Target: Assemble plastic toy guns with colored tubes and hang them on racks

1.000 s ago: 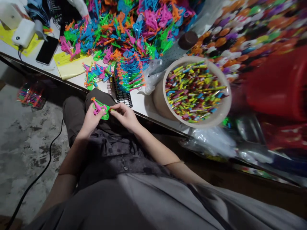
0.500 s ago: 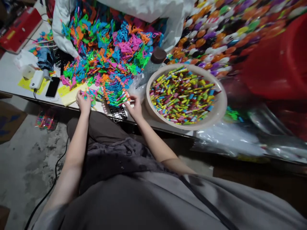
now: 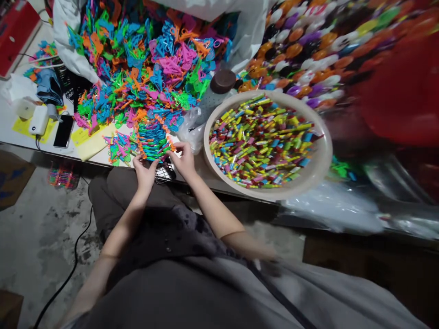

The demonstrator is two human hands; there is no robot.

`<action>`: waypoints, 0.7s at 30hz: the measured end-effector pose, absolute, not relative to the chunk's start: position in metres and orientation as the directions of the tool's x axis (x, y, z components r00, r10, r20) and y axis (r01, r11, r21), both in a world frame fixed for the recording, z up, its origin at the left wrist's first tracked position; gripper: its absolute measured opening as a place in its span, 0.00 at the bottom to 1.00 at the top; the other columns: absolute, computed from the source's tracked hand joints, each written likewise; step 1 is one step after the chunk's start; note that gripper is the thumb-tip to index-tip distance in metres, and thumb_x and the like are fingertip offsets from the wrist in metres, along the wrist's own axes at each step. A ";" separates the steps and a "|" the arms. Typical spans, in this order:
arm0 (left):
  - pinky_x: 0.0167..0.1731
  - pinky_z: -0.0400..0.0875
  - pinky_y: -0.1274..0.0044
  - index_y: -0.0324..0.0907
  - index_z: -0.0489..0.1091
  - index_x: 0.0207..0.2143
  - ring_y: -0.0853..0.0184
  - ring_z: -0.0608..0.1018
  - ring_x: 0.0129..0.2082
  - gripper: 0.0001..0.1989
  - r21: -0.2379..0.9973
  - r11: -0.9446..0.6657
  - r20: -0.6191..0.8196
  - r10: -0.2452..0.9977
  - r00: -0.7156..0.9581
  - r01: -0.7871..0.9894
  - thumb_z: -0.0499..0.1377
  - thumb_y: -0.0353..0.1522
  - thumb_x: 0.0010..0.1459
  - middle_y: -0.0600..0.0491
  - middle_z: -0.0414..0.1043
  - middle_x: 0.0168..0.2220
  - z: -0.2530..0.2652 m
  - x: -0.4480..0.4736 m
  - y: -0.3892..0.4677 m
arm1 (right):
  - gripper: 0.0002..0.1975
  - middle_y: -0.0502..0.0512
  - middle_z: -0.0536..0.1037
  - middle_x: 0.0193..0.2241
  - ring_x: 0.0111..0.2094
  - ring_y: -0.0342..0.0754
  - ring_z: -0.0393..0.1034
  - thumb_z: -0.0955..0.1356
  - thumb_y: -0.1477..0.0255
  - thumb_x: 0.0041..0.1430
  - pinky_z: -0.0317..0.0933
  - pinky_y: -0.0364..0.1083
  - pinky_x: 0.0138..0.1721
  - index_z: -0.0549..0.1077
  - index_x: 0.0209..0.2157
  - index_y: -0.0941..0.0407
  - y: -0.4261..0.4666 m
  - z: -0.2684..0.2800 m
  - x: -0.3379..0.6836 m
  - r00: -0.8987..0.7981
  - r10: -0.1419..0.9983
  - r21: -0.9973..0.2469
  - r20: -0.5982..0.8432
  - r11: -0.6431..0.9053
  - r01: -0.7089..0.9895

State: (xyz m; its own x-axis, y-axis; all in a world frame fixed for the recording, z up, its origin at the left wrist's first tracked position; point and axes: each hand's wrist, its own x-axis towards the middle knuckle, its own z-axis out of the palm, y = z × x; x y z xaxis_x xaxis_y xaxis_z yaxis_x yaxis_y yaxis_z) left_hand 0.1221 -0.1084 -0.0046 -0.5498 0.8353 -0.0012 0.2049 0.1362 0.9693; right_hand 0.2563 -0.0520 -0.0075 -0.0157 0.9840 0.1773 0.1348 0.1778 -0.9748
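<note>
A row of small bright plastic toys (image 3: 154, 137), blue and green with orange ends, stands packed on a black wire rack (image 3: 165, 172) at the table's front edge. My left hand (image 3: 146, 174) is at the row's near left corner, thumb and fingers closed around a small plastic toy at that end. On the near right corner, my right hand (image 3: 184, 161) pinches the same end of the row. Fingertips partly hide the piece between them. Just left of the row lies a small loose heap of similar toys (image 3: 120, 147).
A large white sack (image 3: 70, 43) spills many such toys. To the right stands a round tub (image 3: 325, 151) of small wrapped sticks, with a brown-capped bottle (image 3: 222, 82) behind. Phone (image 3: 63, 131), white power bank (image 3: 38, 121) and yellow paper (image 3: 91, 144) lie left. A red container (image 3: 408, 91) stands far right.
My left hand has moved right from the small loose heap to the near end of the row. My right hand has shifted slightly inward. The view has turned slightly.
</note>
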 end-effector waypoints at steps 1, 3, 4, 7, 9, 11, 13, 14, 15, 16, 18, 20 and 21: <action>0.47 0.67 0.70 0.41 0.54 0.43 0.65 0.72 0.43 0.28 0.970 0.138 -0.005 0.835 -0.550 0.200 0.67 0.37 0.45 0.46 0.62 0.45 -0.006 0.120 -0.106 | 0.17 0.50 0.68 0.31 0.33 0.44 0.63 0.69 0.59 0.49 0.61 0.45 0.37 0.63 0.34 0.54 -0.050 -0.004 0.256 -0.032 0.987 -0.978 0.160 0.163 0.133; 0.46 0.67 0.70 0.41 0.53 0.43 0.65 0.72 0.42 0.29 0.971 0.131 -0.001 0.840 -0.543 0.201 0.67 0.38 0.44 0.46 0.62 0.44 -0.007 0.118 -0.103 | 0.17 0.49 0.67 0.30 0.31 0.43 0.62 0.70 0.61 0.48 0.60 0.45 0.36 0.62 0.33 0.54 -0.047 0.002 0.257 -0.066 0.989 -0.983 0.136 0.143 0.118; 0.46 0.67 0.70 0.41 0.53 0.43 0.66 0.72 0.42 0.30 0.971 0.124 0.005 0.843 -0.538 0.204 0.67 0.38 0.43 0.46 0.62 0.45 -0.007 0.118 -0.102 | 0.17 0.48 0.67 0.29 0.30 0.43 0.61 0.71 0.62 0.47 0.60 0.44 0.35 0.61 0.33 0.54 -0.046 0.005 0.258 -0.078 0.989 -0.984 0.127 0.135 0.113; 0.45 0.67 0.72 0.43 0.52 0.44 0.68 0.71 0.41 0.31 0.974 0.110 0.013 0.846 -0.533 0.198 0.67 0.39 0.44 0.47 0.61 0.46 -0.007 0.120 -0.101 | 0.19 0.47 0.67 0.29 0.30 0.42 0.61 0.72 0.63 0.46 0.59 0.44 0.35 0.60 0.34 0.54 -0.047 0.007 0.259 -0.059 0.991 -0.987 0.118 0.124 0.105; 0.44 0.67 0.73 0.43 0.51 0.43 0.69 0.71 0.40 0.30 0.977 0.113 0.005 0.840 -0.543 0.183 0.66 0.40 0.45 0.48 0.60 0.45 -0.005 0.121 -0.102 | 0.20 0.48 0.67 0.31 0.31 0.42 0.62 0.71 0.62 0.46 0.59 0.44 0.36 0.60 0.35 0.54 -0.050 0.004 0.257 -0.029 0.991 -0.986 0.129 0.132 0.106; 0.43 0.67 0.74 0.43 0.51 0.42 0.70 0.70 0.39 0.29 0.980 0.106 0.003 0.839 -0.545 0.169 0.65 0.40 0.46 0.48 0.60 0.44 -0.004 0.122 -0.102 | 0.21 0.49 0.67 0.32 0.33 0.43 0.63 0.71 0.60 0.47 0.59 0.45 0.38 0.60 0.37 0.54 -0.054 0.000 0.254 -0.005 0.991 -0.984 0.131 0.131 0.123; 0.44 0.67 0.73 0.43 0.51 0.42 0.69 0.70 0.39 0.28 0.982 0.096 0.006 0.844 -0.536 0.162 0.65 0.40 0.47 0.49 0.60 0.43 -0.002 0.122 -0.103 | 0.22 0.49 0.67 0.32 0.33 0.43 0.64 0.70 0.58 0.48 0.60 0.45 0.39 0.60 0.38 0.54 -0.059 -0.001 0.249 0.027 0.992 -0.982 0.124 0.119 0.148; 0.44 0.66 0.73 0.43 0.51 0.42 0.69 0.70 0.40 0.28 0.982 0.092 0.009 0.847 -0.531 0.163 0.65 0.40 0.47 0.49 0.60 0.43 -0.001 0.122 -0.103 | 0.22 0.49 0.67 0.32 0.33 0.43 0.64 0.70 0.58 0.48 0.60 0.45 0.38 0.60 0.39 0.54 -0.062 0.001 0.249 0.042 0.991 -0.979 0.130 0.121 0.163; 0.44 0.66 0.73 0.43 0.50 0.43 0.69 0.70 0.40 0.28 0.982 0.087 0.015 0.849 -0.527 0.167 0.64 0.40 0.47 0.49 0.60 0.44 0.000 0.122 -0.104 | 0.23 0.50 0.68 0.32 0.33 0.44 0.64 0.70 0.57 0.49 0.60 0.46 0.39 0.60 0.39 0.54 -0.065 0.004 0.250 0.048 0.988 -0.974 0.147 0.136 0.181; 0.45 0.66 0.74 0.43 0.51 0.43 0.69 0.70 0.41 0.28 0.981 0.081 0.024 0.850 -0.526 0.175 0.65 0.39 0.48 0.49 0.59 0.44 0.000 0.122 -0.105 | 0.23 0.50 0.68 0.32 0.33 0.44 0.65 0.70 0.57 0.49 0.61 0.46 0.39 0.60 0.40 0.54 -0.068 0.010 0.254 0.035 0.984 -0.965 0.174 0.164 0.204; 0.46 0.65 0.74 0.44 0.51 0.43 0.69 0.69 0.43 0.28 0.978 0.065 0.051 0.849 -0.526 0.199 0.65 0.38 0.47 0.48 0.59 0.46 0.000 0.121 -0.107 | 0.21 0.51 0.70 0.33 0.34 0.45 0.66 0.69 0.57 0.51 0.62 0.47 0.40 0.62 0.41 0.53 -0.072 0.027 0.272 -0.023 0.971 -0.930 0.238 0.235 0.284; 0.47 0.64 0.73 0.43 0.52 0.44 0.68 0.69 0.44 0.27 0.975 0.050 0.072 0.847 -0.527 0.215 0.65 0.37 0.48 0.48 0.59 0.46 -0.002 0.120 -0.111 | 0.17 0.54 0.71 0.36 0.35 0.47 0.68 0.65 0.58 0.56 0.63 0.48 0.41 0.63 0.43 0.53 -0.070 0.044 0.305 -0.038 0.963 -0.869 0.266 0.257 0.424; 0.47 0.64 0.73 0.43 0.52 0.44 0.67 0.69 0.44 0.26 0.976 0.043 0.077 0.847 -0.526 0.213 0.64 0.37 0.49 0.48 0.58 0.46 -0.003 0.120 -0.112 | 0.15 0.56 0.71 0.38 0.37 0.47 0.68 0.63 0.59 0.59 0.62 0.49 0.42 0.64 0.43 0.54 -0.067 0.051 0.325 0.012 0.965 -0.826 0.262 0.218 0.519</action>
